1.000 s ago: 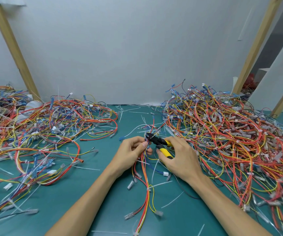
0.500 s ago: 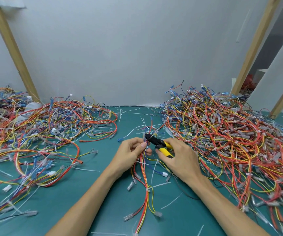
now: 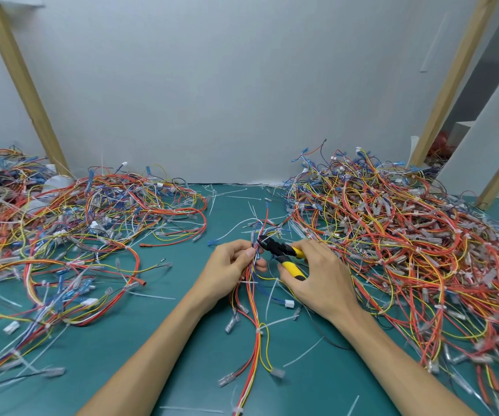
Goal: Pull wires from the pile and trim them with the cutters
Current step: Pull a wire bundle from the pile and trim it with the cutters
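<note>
Two hands at mid-table. Left hand (image 3: pixel 231 265) pinches a wire bundle (image 3: pixel 254 298), steadying it for cutting; right hand (image 3: pixel 321 277) grips yellow-handled cutters (image 3: pixel 275 249), nose at the bundle. Wire pile (image 3: pixel 392 235) along the right edge; second heap (image 3: pixel 77 235) along the left. Green table (image 3: pixel 182 340), offcuts scattered; grey wall (image 3: pixel 212 85) behind.

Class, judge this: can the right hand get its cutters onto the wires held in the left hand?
Probably yes: the right hand holds the cutters with their tip at the wires that the left hand pinches, nothing between.
</note>
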The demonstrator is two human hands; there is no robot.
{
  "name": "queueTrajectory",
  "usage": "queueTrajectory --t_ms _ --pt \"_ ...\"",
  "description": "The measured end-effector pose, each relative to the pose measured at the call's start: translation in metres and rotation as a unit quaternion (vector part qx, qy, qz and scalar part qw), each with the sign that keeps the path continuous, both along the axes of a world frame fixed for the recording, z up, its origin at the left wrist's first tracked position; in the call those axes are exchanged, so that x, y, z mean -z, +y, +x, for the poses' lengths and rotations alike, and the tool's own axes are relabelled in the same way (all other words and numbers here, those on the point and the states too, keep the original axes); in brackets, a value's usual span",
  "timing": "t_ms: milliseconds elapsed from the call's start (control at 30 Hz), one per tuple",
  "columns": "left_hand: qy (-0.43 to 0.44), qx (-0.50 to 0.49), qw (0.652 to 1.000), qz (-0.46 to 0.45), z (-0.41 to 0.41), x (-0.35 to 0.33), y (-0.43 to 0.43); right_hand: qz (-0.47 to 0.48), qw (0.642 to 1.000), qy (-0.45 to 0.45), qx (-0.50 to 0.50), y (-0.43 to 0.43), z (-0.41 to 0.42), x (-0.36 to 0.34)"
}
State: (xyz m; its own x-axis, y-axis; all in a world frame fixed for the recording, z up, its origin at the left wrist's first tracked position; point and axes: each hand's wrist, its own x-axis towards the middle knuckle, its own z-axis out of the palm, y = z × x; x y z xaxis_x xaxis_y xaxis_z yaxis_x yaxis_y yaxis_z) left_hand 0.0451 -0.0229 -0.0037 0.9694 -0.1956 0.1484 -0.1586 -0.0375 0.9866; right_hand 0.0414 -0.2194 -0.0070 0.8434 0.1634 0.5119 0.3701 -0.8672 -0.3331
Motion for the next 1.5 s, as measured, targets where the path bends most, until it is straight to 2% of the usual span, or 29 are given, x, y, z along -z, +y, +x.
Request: queueTrajectory --t_ms 600,800,933,1067,1233,1400,1500 --pt "0.002 -0.003 1.0 0.024 -0.001 -0.001 0.001 -0.026 0.999 -0.039 -0.014 -0.004 0.003 -0.006" --pt "0.008 -0.012 1.0 0.017 0.0 0.0 0.001 -0.071 0.994 -0.083 -0.011 -0.005 0.002 -0.009" --pt "0.006 -0.022 1.0 0.009 0.0 0.0 -0.001 -0.096 0.995 -0.023 0.006 0.0 -0.001 -0.007" --pt "0.004 -0.024 1.0 0.006 0.0 0.0 0.0 -0.11 0.993 -0.027 0.033 0.009 -0.006 -0.004" --pt "0.001 -0.017 1.0 0.005 -0.001 0.0 0.002 -0.082 0.995 0.031 0.045 0.006 -0.005 -0.006" --pt "-0.004 -0.003 1.0 -0.004 -0.002 -0.002 0.002 -0.136 0.987 0.052 0.072 0.006 -0.002 -0.006" --pt "-0.004 0.001 1.0 -0.008 -0.002 -0.002 0.002 -0.131 0.987 0.057 0.076 0.005 -0.001 -0.007"
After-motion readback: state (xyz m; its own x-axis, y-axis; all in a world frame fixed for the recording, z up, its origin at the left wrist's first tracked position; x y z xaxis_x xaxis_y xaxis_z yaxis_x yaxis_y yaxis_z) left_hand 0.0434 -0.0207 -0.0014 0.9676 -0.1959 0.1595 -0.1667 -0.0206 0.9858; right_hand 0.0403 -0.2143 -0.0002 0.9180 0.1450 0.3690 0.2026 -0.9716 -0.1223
